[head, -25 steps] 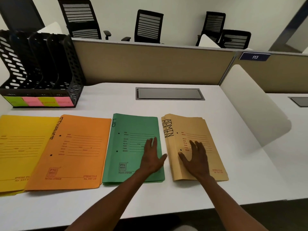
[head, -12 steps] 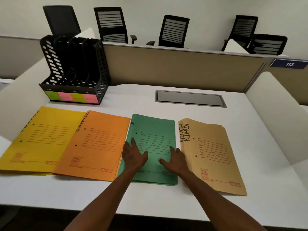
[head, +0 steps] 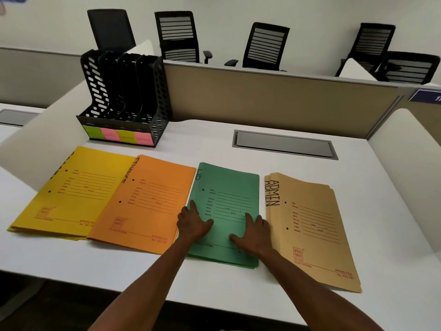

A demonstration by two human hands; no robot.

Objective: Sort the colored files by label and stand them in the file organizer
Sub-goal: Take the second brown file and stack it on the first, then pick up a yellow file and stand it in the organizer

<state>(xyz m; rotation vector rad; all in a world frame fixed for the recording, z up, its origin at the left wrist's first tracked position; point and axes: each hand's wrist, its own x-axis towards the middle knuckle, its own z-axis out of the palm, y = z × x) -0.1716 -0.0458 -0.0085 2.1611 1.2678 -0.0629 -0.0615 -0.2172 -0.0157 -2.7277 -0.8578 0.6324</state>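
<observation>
Four stacks of files lie flat in a row on the white desk (head: 286, 295). From left to right: yellow files (head: 78, 189), orange files (head: 148, 201), green files (head: 229, 201), tan files (head: 315, 230). The yellow and orange stacks overlap at their shared edge, orange on top. The green stack lies just beside the orange one; a narrow strip of desk separates green from tan. The tan spine reads "ADMIN" in black marker. The green and orange spine labels are partly legible only; the yellow label is cut off by the partition at left.

The left hand (head: 193, 223) rests flat on the left edge of the green stack, fingers straight and pointing away, thumb spread toward the middle. It grips nothing. The right hand (head: 253, 235) rests flat on the lower right part of the same stack, fingers extended along its right edge, thumb spread inward. It grips nothing either.

The black organizer (head: 157, 111) stands upright at the far left of the desk, behind the yellow and orange stacks and well apart from both hands. Its slots hold no files. Green and pink sticky labels (head: 119, 136) run across its front base; their writing is too small to read.

A grey cable hatch (head: 284, 145) sits in the desk behind the green and tan stacks. Black chairs (head: 265, 46) stand beyond the divider.
</observation>
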